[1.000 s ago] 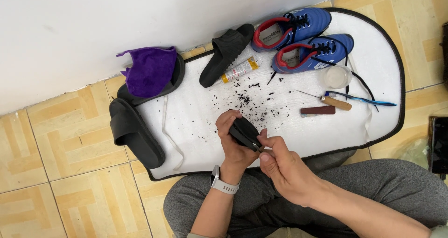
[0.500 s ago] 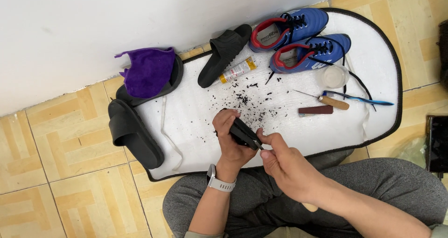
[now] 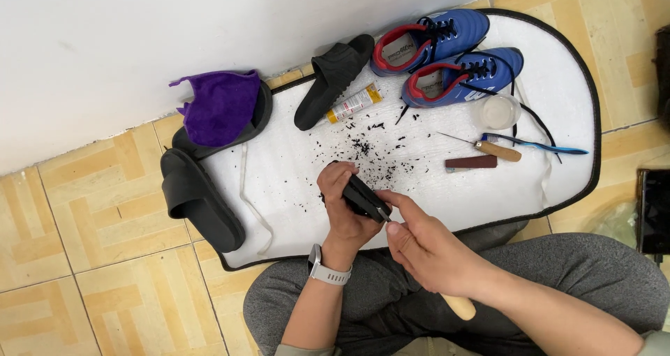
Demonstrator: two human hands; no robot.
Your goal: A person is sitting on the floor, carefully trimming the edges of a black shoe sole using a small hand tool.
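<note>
Left hand (image 3: 344,206) gripping black piece (image 3: 364,198), right hand (image 3: 426,248) closed on wooden-handled tool (image 3: 457,306), black crumbs (image 3: 370,146) w/ blue shoes (image 3: 447,52) beyond

The light was bright, soft and even, with only weak shadows under the hands. The picture was sharp, without glare, slightly bent at edges.

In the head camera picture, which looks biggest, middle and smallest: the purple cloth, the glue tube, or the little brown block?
1. Purple cloth, clearly the biggest.
2. Yellow and white glue tube and brown block: these look about the same length, so I would not rank one above the other.
</note>
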